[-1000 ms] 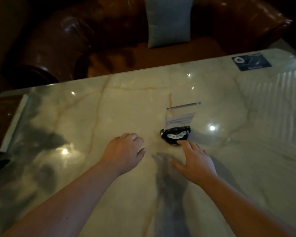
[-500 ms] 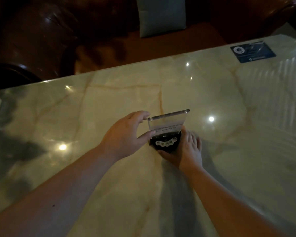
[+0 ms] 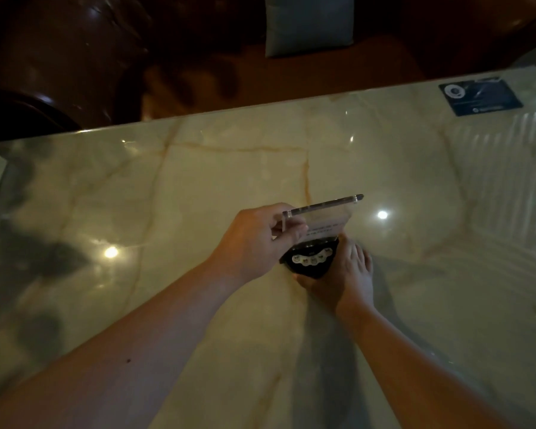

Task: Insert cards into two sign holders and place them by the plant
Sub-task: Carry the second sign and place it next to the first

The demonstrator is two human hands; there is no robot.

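While the right hand is cupping the sign holder by its black base on the bench, left-hand fingers are pinching its clear panel w/ card inside; next, prob. carrying it to the plant, not in view.

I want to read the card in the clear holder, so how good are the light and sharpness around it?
Head view: dim and warm overall, with bright lamp reflections on the glossy marble table; the sign holder shows faint text lines too soft to read; the left hand and right hand cast dark shadows toward the camera; the sofa behind is nearly black.
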